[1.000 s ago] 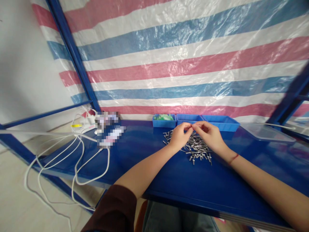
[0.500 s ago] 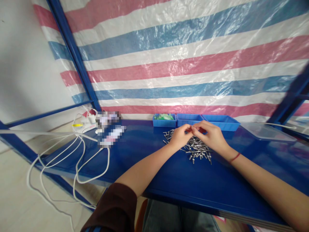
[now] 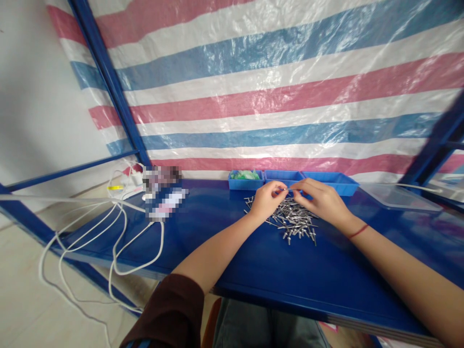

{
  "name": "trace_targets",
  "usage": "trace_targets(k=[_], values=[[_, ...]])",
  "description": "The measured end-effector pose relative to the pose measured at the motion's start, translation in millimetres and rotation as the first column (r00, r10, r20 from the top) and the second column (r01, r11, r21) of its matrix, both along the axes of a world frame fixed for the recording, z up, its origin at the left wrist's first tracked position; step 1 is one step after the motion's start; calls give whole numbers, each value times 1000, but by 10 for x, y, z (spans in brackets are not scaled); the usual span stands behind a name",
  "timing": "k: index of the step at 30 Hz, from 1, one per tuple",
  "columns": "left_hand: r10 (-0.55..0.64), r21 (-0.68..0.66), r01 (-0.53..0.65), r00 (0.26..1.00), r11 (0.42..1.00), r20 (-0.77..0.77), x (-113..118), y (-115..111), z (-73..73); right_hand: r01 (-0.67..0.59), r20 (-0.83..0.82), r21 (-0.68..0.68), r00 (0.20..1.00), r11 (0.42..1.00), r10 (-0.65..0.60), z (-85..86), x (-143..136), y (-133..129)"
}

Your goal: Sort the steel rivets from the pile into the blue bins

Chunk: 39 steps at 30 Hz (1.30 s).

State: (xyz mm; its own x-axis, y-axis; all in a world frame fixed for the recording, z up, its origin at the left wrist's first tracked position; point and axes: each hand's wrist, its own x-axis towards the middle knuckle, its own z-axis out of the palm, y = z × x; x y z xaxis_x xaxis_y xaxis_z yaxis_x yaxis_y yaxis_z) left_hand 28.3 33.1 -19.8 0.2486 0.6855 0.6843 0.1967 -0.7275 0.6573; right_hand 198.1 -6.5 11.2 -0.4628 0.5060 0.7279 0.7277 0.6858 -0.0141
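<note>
A thin silvery blind rivet (image 3: 286,189) spans the small gap between my two hands, above a heap of loose blind rivets (image 3: 295,220). My left hand (image 3: 267,199) pinches its left end between thumb and fingertips. At the other end, the fingertips of my right hand (image 3: 321,199) are closed on it, with the thumb bent below. The heap lies on the blue tabletop (image 3: 224,256), partly covered by both hands.
Behind the heap stand a blue bin (image 3: 246,184) with green-and-white plastic inside, a middle blue bin (image 3: 282,178) and a wider blue bin (image 3: 342,186). A clear plastic lid (image 3: 402,197) lies right. White cables (image 3: 161,246) loop over the left edge.
My hands have drawn slightly apart, and the blind rivet now shows between the fingertips. The view has shifted a little; the heap looks unchanged.
</note>
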Motion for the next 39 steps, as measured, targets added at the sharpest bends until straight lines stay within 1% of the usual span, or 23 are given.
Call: trace_targets(k=[2,4,8,10,12,14,16,18,21,23,25,28,31,33,37,39], values=[[13,7,-13,1000,1000,-6,-14,-11,19,-21,-31,-33,999,999,20,-6,17,13],[18,-7,-18,1000,1000,-7,-10,-25,25,-19,-68,-66,998,998,15,-28,21,35],[16,-50,-16,1000,999,-9,4,-23,24,27,-171,-208,983,978,-64,-84,6,136],[45,-75,-45,999,996,-10,-16,13,32,93,-229,-265,961,960,-156,-86,24,229],[103,-91,-104,995,990,-14,-66,73,47,209,-253,-275,926,938,-280,-62,75,349],[152,-89,-155,988,984,-40,-136,144,57,336,-237,-264,886,904,-399,-28,142,486],[172,-62,-179,979,982,-109,-210,207,53,427,-192,-261,856,866,-480,-1,192,624],[185,-2,-189,961,982,-204,-272,249,32,488,-132,-259,837,833,-531,5,198,744],[188,107,-159,912,981,-364,-318,264,-9,585,-71,-230,787,778,-613,-22,129,851],[182,150,-125,864,981,-469,-316,249,-23,626,-95,-190,755,756,-649,-58,71,858],[185,146,-124,810,981,-557,-293,220,-20,618,-124,-148,763,772,-635,-100,42,816],[222,117,-192,748,974,-626,-237,165,-1,542,-121,-111,824,833,-553,-166,74,696],[266,129,-243,700,961,-663,-178,125,-1,450,-110,-128,879,884,-464,-226,148,565],[276,130,-260,670,957,-689,-150,109,-16,409,-117,-168,895,897,-430,-258,174,495],[305,135,-299,646,945,-700,-137,74,-39,320,-128,-265,923,910,-362,-285,97,397],[333,152,-316,664,937,-669,-138,51,-35,273,-130,-307,937,912,-324,-281,12,355]])
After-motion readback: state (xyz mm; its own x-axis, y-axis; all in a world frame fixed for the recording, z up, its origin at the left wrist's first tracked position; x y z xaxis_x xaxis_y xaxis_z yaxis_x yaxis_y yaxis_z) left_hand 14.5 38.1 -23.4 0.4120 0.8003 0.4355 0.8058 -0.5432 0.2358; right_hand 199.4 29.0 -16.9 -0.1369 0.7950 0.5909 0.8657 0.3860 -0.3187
